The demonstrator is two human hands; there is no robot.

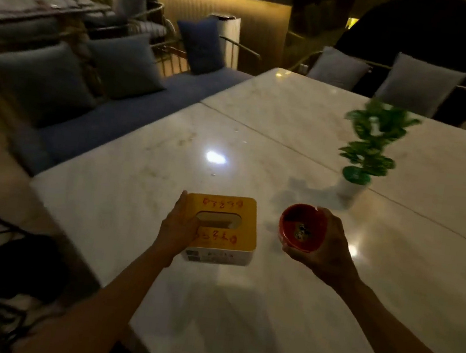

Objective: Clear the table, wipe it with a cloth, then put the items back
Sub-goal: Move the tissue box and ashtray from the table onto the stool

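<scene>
Item one: our left hand (177, 228) grips the yellow tissue box (227, 228), thumb in its slot, fingers curled round its left side, above the marble table (141, 194). Item two: our right hand (324, 247) cups the red ashtray (301, 228), fingers wrapped beneath. Beyond these fingertips: a potted plant (367, 151), blurred.

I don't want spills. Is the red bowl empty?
Not empty: the red bowl, held in the right hand, has small dark bits at its bottom.
</scene>
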